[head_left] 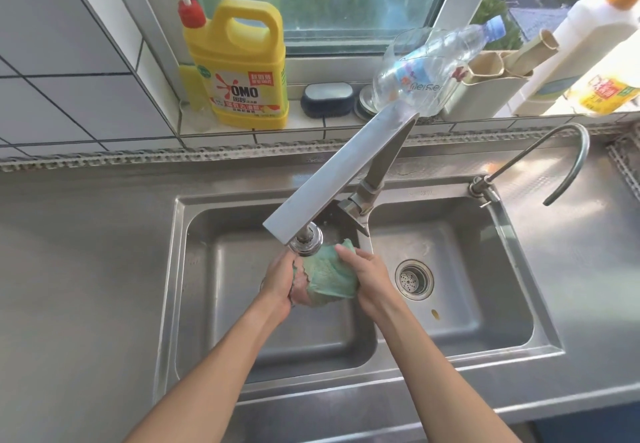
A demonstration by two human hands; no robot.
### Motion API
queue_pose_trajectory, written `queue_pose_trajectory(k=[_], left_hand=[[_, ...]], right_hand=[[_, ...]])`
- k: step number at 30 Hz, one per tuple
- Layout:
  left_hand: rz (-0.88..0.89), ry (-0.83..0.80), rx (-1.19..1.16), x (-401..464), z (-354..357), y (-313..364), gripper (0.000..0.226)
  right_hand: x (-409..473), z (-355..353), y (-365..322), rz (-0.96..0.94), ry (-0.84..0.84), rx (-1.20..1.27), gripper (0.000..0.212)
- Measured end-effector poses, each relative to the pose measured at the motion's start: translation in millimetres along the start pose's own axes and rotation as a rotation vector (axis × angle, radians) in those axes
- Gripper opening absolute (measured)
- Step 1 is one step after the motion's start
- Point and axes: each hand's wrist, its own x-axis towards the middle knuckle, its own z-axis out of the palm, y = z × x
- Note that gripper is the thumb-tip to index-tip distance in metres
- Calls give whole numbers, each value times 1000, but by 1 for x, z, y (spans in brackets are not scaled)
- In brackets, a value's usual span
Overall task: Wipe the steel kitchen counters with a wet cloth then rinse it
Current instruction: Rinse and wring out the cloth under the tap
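Cloth [327,278], green with a pinkish underside, is bunched into a wad between both hands, directly under the round head of the tap [306,242] and above the left basin of the steel sink [173,269]. The left hand [278,281] grips the wad's left end, its fingers curled under and round the pinkish part, thumb side up near the tap head. The right hand [372,281] presses against the wad's right side, fingers lying fairly straight along the green fabric and pointing up toward the tap; its thumb is hidden, so I cannot tell whether it pinches the fabric. Both forearms reach in from below, converging over the basin, wrists held level with each other.

Right of the fingers lies the second basin with its round drain strainer [414,279]. Beyond it a thin curved spout [568,162] rises from the bench [86,234]. Farther from the fingers, on the tiled sill, stand a yellow detergent jug [247,71], a dark soap dish [326,99] and a clear plastic bottle [433,68] lying tilted.
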Motion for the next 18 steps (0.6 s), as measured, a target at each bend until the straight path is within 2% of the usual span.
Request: queue_pose_trajectory(k=[2,5,9,12,14,16,18], left_hand=[[49,8,20,1,2,4,26],[117,4,177,-1,6,12,37],[290,-70,450,-9,12,25,17],[331,-90,510,-16,5,32,24],[337,-104,571,-14,1,34,19],[373,-92,546,-15,-8,34,16],[385,-93,501,-17,-14,31,18]], right_hand=[[0,0,2,110,-14,47,41],[4,-3,5,222,-34,52,33],[11,-9,9,324,-150,11,39],[16,-1,12,264,-145,-89,39],[19,1,14,175,-87,-177,33],[20,5,16,58,-31,-276,22],[20,5,17,-55,16,-274,16]])
